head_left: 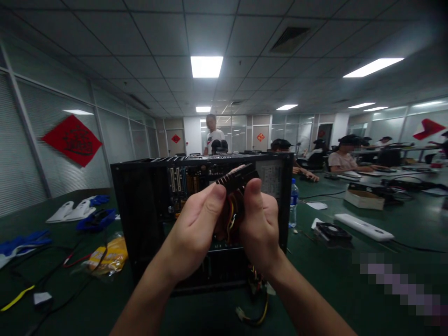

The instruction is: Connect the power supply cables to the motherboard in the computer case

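Both my hands are raised in front of an opened black computer case (pixel 122 224) that stands upright on the table. Between them is a black slotted computer part (pixel 241 176), tilted up to the right. My left hand (pixel 196 228) grips its left end with the thumb on top. At its right end, my right hand (pixel 262 224) holds on, thumb up. Yellow and dark wires (pixel 231 217) show between my palms; whether they join the part is unclear. Behind lie the motherboard slots (pixel 177 179), partly hidden by my hands. A loose cable with a pale connector (pixel 257 321) trails below the case.
Left of the case are white gloves (pixel 72 211), a blue tray (pixel 96 219), a yellow packet (pixel 110 254) and cables. To the right stand a water bottle (pixel 293 203), a fan (pixel 332 232), a white power strip (pixel 364 226) and an open box (pixel 364 198). Other people are farther back.
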`<act>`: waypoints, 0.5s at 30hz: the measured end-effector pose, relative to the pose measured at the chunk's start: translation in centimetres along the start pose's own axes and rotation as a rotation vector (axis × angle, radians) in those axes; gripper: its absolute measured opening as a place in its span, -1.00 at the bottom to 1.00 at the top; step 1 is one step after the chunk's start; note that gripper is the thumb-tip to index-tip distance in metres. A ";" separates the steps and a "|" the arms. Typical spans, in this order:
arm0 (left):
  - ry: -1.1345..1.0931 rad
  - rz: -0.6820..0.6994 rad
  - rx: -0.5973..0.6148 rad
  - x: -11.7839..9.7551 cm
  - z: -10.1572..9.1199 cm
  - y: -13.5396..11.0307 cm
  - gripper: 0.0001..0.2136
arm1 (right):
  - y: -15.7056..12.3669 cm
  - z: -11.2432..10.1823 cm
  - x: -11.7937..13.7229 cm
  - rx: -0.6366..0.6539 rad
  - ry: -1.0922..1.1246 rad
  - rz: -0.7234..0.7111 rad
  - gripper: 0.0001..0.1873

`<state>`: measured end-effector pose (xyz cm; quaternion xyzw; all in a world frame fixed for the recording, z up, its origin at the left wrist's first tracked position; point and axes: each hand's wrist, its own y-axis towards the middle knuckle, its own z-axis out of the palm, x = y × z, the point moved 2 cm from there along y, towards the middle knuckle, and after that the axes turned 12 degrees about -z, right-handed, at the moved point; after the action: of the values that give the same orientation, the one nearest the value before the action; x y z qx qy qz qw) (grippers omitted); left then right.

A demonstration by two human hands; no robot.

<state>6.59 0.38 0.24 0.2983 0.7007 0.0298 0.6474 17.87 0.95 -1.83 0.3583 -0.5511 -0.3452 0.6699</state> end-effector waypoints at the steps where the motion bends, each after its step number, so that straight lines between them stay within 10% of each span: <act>1: -0.017 0.008 -0.005 0.0 0.2 0.1 -0.57 | -0.1 -0.2 -0.2 -0.021 -0.014 -0.005 -0.27; 9: 0.053 0.364 -0.234 -0.9 1.7 -0.4 -0.82 | -1.1 -1.2 -0.3 -0.230 -0.123 -0.205 -0.23; 15: 0.236 0.672 -0.244 -1.9 1.7 -1.3 -0.83 | -0.5 -2.5 -3.1 -0.152 -0.232 -0.314 -0.17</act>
<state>7.63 -2.11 1.16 0.4267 0.6247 0.3583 0.5471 19.87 3.61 -4.12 0.3462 -0.5342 -0.5248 0.5651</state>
